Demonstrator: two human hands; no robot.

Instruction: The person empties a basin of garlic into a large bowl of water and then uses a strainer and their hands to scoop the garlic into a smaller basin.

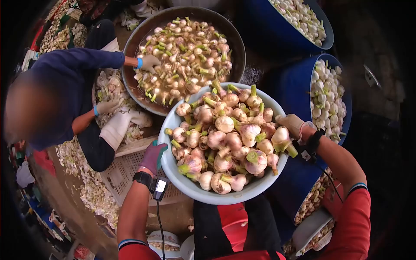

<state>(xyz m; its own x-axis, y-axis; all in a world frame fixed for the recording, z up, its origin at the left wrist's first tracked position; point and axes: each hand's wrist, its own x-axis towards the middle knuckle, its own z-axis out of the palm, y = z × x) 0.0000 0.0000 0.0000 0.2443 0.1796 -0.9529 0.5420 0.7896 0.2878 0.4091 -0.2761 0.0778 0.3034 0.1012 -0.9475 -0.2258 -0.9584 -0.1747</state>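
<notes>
A pale blue plastic basin [223,199] heaped with garlic bulbs [224,124] is held up in front of me. The bulbs have short cut green stems, and some show dirt. My left hand [152,157], in a purple and green glove, grips the basin's left rim. On the opposite side my right hand [291,125], in a light glove, is closed on the rim beside a bulb with a green stem. The fingers of both hands are partly hidden by the basin. Just beyond, the basin overlaps the near edge of a wide dark pan [239,43] of brown water and floating garlic.
A co-worker [65,86] sits at left, one gloved hand [149,63] in the pan. Blue drums [299,80] of garlic stand at right. A white crate [125,175] and garlic peelings [93,197] lie at lower left. Several tubs [164,242] stand near my feet.
</notes>
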